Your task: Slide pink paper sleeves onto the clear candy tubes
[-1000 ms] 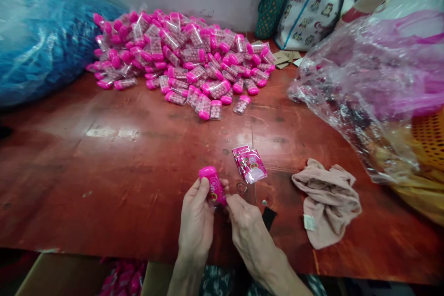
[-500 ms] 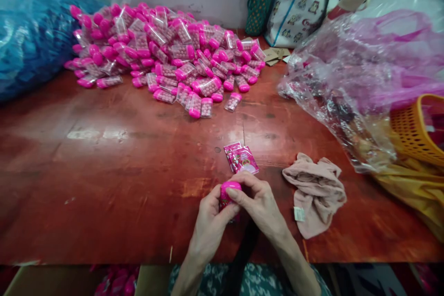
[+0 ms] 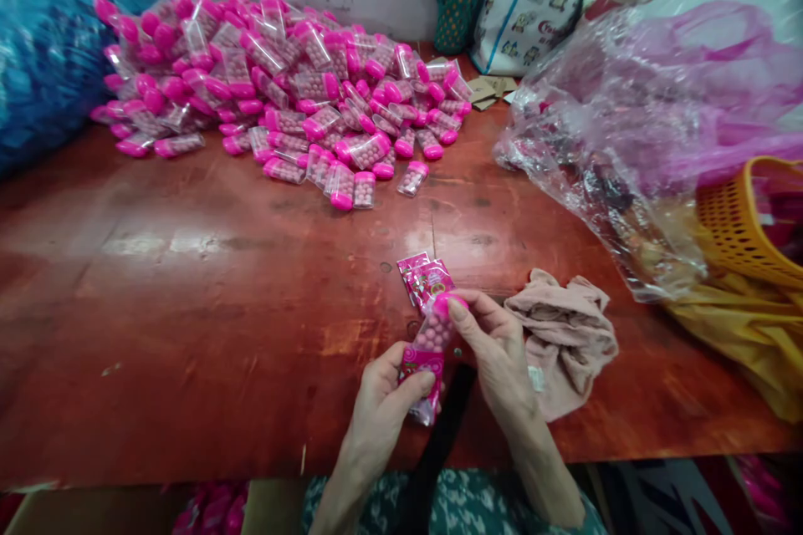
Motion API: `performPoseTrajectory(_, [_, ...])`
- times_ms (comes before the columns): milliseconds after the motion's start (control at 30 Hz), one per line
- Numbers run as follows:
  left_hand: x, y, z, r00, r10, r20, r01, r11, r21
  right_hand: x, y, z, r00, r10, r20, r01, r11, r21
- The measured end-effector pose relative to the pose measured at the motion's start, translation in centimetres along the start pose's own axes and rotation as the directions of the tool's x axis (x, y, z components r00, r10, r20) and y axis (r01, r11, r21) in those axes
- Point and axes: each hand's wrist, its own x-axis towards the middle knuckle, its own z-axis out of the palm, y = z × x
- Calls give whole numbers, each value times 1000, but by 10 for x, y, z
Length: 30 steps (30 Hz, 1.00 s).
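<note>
My left hand (image 3: 375, 411) is closed around a pink printed sleeve (image 3: 424, 361), its thumb across the front. A small clear container of pink balls (image 3: 432, 335) stands up out of the top of that sleeve; whether its lower end is still inside, I cannot tell. My right hand (image 3: 505, 364) pinches the container's bright pink cap between thumb and fingers. Just beyond my hands, a few flat pink printed sleeves (image 3: 434, 277) lie overlapping on the table. Further back spreads a big pile of similar pink-capped containers (image 3: 301, 84).
A beige cloth (image 3: 568, 334) lies right of my hands on the red-brown table (image 3: 207, 334). Clear and pink plastic bags (image 3: 658, 117) and a yellow basket (image 3: 740, 221) crowd the right. A blue bag (image 3: 50, 58) is at far left, a white printed bag (image 3: 527, 8) at the back.
The container has risen out of the sleeve, showing its clear body with the balls. My right hand has moved up and right with the cap; my left hand keeps the sleeve.
</note>
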Motion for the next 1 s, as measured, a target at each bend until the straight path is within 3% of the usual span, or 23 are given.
performPoseTrajectory(200, [0,-2,4,993,102,-65,-103,994,-22,-4,4,10,990,-122,-66,113,985,-132])
performPoseTrajectory(500, [3,-9,4,973,157,-171,-169,984,-60,-13,11,20,948,-313,-61,282,912,-297])
performPoseTrajectory(733, [2,-3,4,976,171,-136,-182,980,-77,-11,10,18,971,-238,-20,223,934,-280])
performPoseTrajectory(900, [-7,-7,7,989,104,-109,-119,982,-148,-12,6,18,953,-302,-14,275,886,-374])
performPoseTrajectory(1000, [-9,-9,7,990,80,-116,-99,980,-172,-14,9,21,959,-282,-14,261,902,-343])
